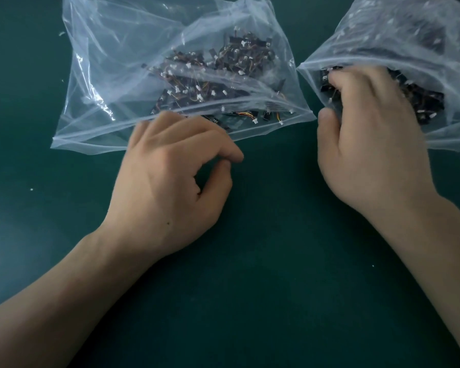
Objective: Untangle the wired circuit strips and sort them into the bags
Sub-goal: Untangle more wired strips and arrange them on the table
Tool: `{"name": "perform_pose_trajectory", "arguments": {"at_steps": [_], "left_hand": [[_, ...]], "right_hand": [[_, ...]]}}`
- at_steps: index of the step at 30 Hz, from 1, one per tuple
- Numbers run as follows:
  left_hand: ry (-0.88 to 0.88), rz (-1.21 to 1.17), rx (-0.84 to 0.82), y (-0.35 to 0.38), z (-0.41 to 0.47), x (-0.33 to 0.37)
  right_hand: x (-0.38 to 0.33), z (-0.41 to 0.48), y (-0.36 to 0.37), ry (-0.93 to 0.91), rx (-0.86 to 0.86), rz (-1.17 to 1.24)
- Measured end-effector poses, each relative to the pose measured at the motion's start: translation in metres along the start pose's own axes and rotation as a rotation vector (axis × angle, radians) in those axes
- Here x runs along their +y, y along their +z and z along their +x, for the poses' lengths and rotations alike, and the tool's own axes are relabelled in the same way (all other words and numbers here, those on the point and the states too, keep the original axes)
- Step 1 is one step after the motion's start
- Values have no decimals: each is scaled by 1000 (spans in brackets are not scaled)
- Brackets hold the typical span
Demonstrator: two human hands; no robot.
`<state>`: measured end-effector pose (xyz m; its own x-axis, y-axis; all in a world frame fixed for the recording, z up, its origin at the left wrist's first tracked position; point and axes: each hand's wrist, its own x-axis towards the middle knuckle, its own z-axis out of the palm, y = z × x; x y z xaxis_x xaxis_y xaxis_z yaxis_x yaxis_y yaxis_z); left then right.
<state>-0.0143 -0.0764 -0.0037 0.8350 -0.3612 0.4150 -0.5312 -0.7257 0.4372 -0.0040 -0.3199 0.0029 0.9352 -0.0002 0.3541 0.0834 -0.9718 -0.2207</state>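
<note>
Two clear zip bags lie on the dark green table [263, 274]. The left bag [109, 75] holds a loose heap of black circuit strips [210, 78] with thin coloured wires and white plugs. My left hand [175, 179] rests at this bag's open mouth, fingers loosely curled, thumb touching the index fingertip, with nothing seen in it. The right bag [383, 30] holds a denser pile of strips [425, 99]. My right hand [375, 139] reaches into its mouth, slightly blurred, with its fingers curled into the strips there.
Small white specks lie on the table at the left [31, 189] and lower right [373, 266]. The two bags lie close together at the far side, their mouths facing me.
</note>
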Motion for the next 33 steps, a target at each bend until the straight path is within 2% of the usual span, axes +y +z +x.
{"name": "perform_pose_trajectory", "arguments": {"at_steps": [3,6,9,12,16,19,24,29,33], "left_hand": [[-116,68,62,-4,0,0],[-219,196,-44,-4,1,2],[-368,267,-192,-3,3,5],[-476,295,-228,-2,4,5],[-455,279,-248,-1,3,3],[-392,234,-253,-2,3,1],[-243,122,-225,-2,2,2],[-200,-45,-136,-1,0,1],[-292,109,-112,-1,1,0]], "right_hand": [[-4,-1,-1,-191,92,109],[-14,-8,4,-355,-42,280],[-23,-12,11,-378,-231,324],[-28,-12,12,-348,-278,216],[-30,-11,11,-219,-349,125],[-30,-10,12,-240,-370,122],[-28,-12,12,-300,-327,248],[-28,-11,13,-243,-356,194],[-26,-11,13,-282,-334,293]]}}
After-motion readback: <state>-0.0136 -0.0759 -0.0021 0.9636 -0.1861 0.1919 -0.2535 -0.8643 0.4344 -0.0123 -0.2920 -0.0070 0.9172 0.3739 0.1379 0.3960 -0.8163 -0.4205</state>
